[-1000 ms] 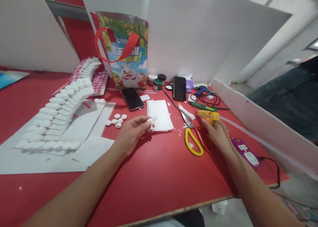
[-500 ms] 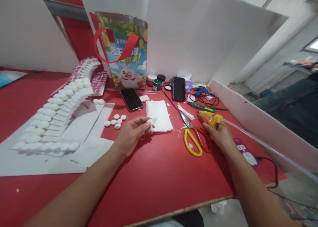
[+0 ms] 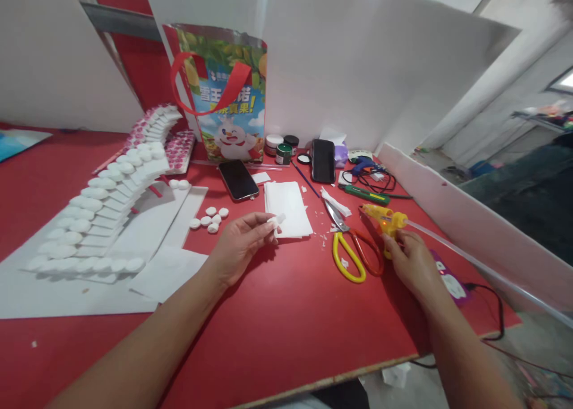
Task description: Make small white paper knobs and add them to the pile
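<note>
My left hand (image 3: 239,245) pinches a small white foam piece (image 3: 276,221) between thumb and fingers, just in front of a white foam sheet (image 3: 286,207). My right hand (image 3: 409,260) is wrapped round the handle of a yellow glue gun (image 3: 384,217), whose nozzle points left and whose clear glue stick runs off to the right. Yellow-and-red scissors (image 3: 351,248) lie on the red table (image 3: 277,325) between the two hands.
A stepped white foam model (image 3: 102,212) stands on white sheets at left, with loose white discs (image 3: 208,217) near it. Two phones (image 3: 239,179), paint jars (image 3: 283,151), a printed bag (image 3: 226,92), cables and white boards are behind. A purple power strip (image 3: 450,280) lies at right.
My right hand has drawn the glue gun a little to the right and toward me, away from the scissors. The left hand has kept its place with the foam piece.
</note>
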`<action>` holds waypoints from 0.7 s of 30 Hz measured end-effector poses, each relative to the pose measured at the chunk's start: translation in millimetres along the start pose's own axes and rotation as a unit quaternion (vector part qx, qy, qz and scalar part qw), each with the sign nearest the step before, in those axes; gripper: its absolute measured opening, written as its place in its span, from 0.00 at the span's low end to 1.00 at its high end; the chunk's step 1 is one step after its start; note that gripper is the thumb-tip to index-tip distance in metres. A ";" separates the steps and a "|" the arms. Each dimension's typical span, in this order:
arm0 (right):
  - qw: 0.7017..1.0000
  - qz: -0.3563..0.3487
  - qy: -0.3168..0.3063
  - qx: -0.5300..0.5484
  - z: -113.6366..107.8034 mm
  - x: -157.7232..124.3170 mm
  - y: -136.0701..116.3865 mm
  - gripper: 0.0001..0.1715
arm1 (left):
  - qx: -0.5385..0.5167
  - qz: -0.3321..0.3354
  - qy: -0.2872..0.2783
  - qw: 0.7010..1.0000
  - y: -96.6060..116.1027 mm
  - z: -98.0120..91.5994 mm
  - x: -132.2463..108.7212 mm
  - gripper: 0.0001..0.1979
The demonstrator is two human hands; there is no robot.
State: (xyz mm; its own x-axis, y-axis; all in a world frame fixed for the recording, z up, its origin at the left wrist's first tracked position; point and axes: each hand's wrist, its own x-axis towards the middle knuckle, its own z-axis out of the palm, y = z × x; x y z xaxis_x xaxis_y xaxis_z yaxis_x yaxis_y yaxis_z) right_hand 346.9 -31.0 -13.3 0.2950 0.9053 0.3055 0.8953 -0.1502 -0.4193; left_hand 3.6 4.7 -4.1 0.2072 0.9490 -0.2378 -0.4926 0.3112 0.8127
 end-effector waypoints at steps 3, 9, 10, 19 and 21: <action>0.999 -0.013 -0.018 -0.033 -1.6 -1.4 3.4 0.21 | 0.002 -0.004 -0.003 1.000 0.1 -0.1 -0.5 0.21; 0.991 -0.087 0.037 -0.096 -33.8 -52.8 -25.4 0.25 | -0.001 -0.005 -0.008 1.000 -0.6 -0.4 1.1 0.19; 0.989 -0.109 0.053 -0.087 -40.9 -60.6 -40.7 0.25 | -0.003 -0.006 -0.006 1.000 -0.4 -0.4 1.7 0.19; 0.897 -0.046 -0.209 0.387 11.0 -2.7 -179.3 0.20 | -0.005 0.024 0.001 1.000 3.0 -1.7 1.6 0.21; 0.846 0.015 -0.248 0.471 29.7 5.5 -181.7 0.18 | -0.003 0.027 0.004 1.000 1.9 -3.4 2.4 0.20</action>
State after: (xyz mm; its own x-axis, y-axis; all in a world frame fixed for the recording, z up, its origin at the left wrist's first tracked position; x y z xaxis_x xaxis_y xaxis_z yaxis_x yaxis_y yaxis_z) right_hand 175.9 13.1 39.1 -0.0729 0.9972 -0.0147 0.1572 -0.0031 -0.9876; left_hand 0.3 7.8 -5.0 0.1738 0.9648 -0.1972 -0.5083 0.2594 0.8212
